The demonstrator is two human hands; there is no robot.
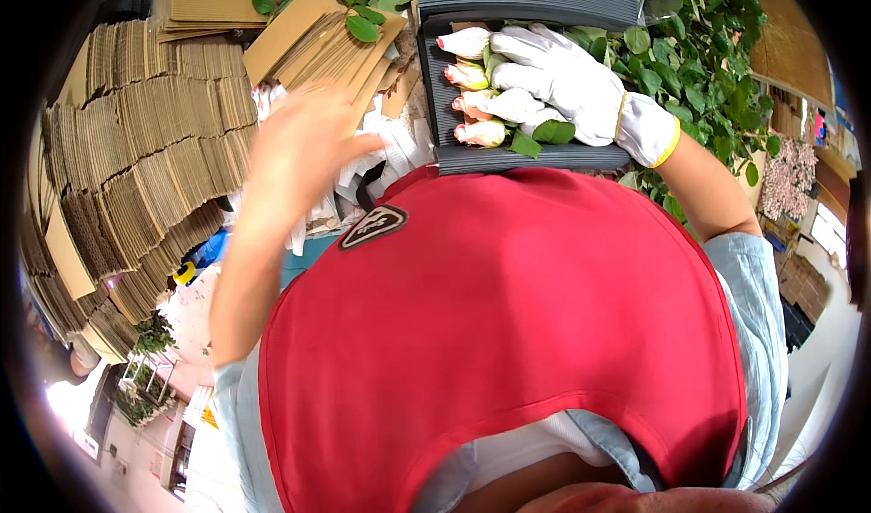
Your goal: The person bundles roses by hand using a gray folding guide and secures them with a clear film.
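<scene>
My right hand [562, 87], in a white glove with a yellow cuff, lies over several pale pink rosebuds [479, 132] and their leaves, fingers stretched across them. The roses rest on a dark grey ribbed sheet or holder [531, 159], which has a ribbed upper section above them. My bare left hand [308, 132] is blurred, its thumb out to the side and its other fingers smeared, in front of a fanned pile of brown card sheets [288, 37] and crumpled white paper strips [395, 139]. Whether it touches them I cannot tell.
Tall stacks of brown cardboard [136, 177] fill the left. Dense green foliage [689, 68] lies right of the ribbed sheet, with a brown board [787, 32] beyond. A red apron [499, 304] covers my front. Small blue items and white furniture show at lower left.
</scene>
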